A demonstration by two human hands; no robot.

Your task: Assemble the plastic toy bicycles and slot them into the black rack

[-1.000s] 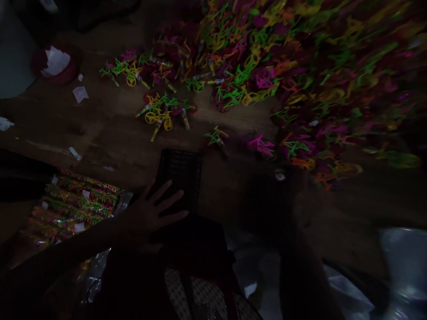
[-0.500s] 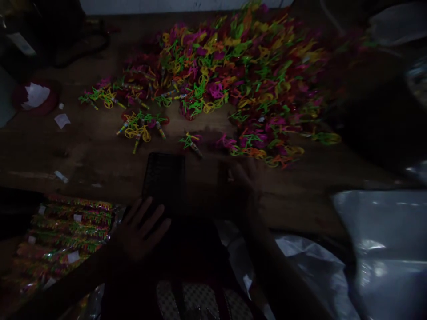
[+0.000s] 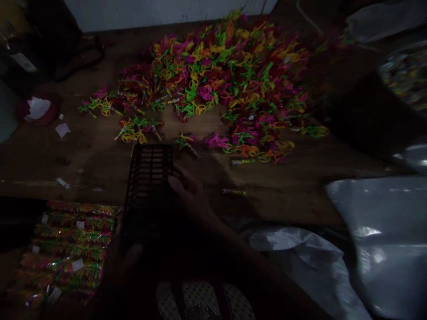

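Note:
A black slatted plastic basket [image 3: 148, 178] is tilted up in front of me at the table's near edge. My right hand [image 3: 190, 191] grips its right rim, thumb on the near side. Low on its left side is my left hand [image 3: 128, 258], mostly in shadow with the thumb showing; it appears closed on the basket. Beyond the basket lie small bright plastic toys [image 3: 187, 142] with printed tubes attached. Two loose printed tubes, one [image 3: 243, 162] by the pile and another [image 3: 233, 192] nearer me, rest right of my right hand. The basket's inside is too dark to make out.
A large heap of coloured plastic toys [image 3: 227, 66] covers the back of the wooden table [image 3: 93, 164]. Packed toys in clear bags [image 3: 73, 242] lie at lower left. A red bowl [image 3: 36, 111] holds paper. Clear plastic bags [image 3: 383, 235] sit at right, beside a dark container [image 3: 356, 106].
My right hand has moved left from the table onto the basket's rim. My left hand went from spread to holding the basket's lower left. The basket has come up and leftward.

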